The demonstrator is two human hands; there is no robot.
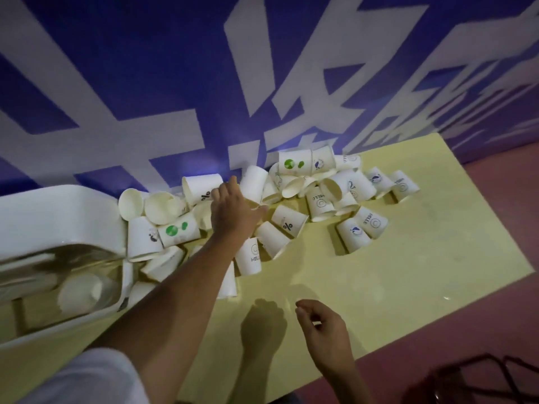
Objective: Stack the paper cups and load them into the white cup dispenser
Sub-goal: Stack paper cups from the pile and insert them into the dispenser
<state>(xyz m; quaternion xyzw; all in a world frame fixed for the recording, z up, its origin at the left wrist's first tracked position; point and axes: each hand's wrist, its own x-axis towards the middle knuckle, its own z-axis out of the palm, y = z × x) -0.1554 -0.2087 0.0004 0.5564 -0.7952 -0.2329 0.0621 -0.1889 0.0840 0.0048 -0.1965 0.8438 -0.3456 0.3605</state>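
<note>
right hand (322, 330) nearest, loosely curled, empty, over yellow bench (379, 272) | white cup dispenser (58, 217) at left, cups inside | left hand (233, 211) spread over paper cups (291, 205) heaped by wall; grip unclear

Dim, bluish light, soft hand shadow on the yellow table (408, 272), slight blur, wide-angle bending at edges.
</note>
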